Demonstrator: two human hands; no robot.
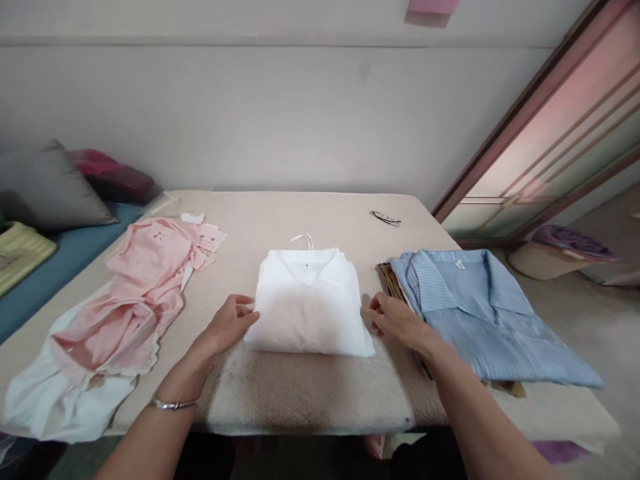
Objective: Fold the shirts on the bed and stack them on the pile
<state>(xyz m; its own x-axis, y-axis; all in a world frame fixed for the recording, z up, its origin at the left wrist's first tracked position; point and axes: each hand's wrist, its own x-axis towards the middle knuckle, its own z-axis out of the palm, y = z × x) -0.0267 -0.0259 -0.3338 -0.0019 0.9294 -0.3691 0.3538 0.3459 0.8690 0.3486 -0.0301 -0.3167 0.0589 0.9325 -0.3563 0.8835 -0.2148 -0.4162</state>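
A neatly folded white shirt (310, 313) lies in front of me, collar facing away, with a thin white string (303, 237) sticking out behind the collar. My left hand (234, 321) is at its left edge, fingers loosely bent and apart, the thumb tip touching the fabric. By the right edge, my right hand (393, 320) rests with loosely curled, parted fingers; whether they touch the shirt I cannot tell. A folded blue striped shirt (465, 313) tops a pile beside my right hand. Crumpled pink clothing (145, 293) lies over white cloth (65, 393) at the left.
The beige covered table (310, 400) meets a pale wall. A small dark-and-clear item (386, 218) lies near its back right. At left are a grey cushion (50, 187) and yellow folded cloth (23, 253). A bin (550, 259) stands on the floor near the sliding door (545, 133).
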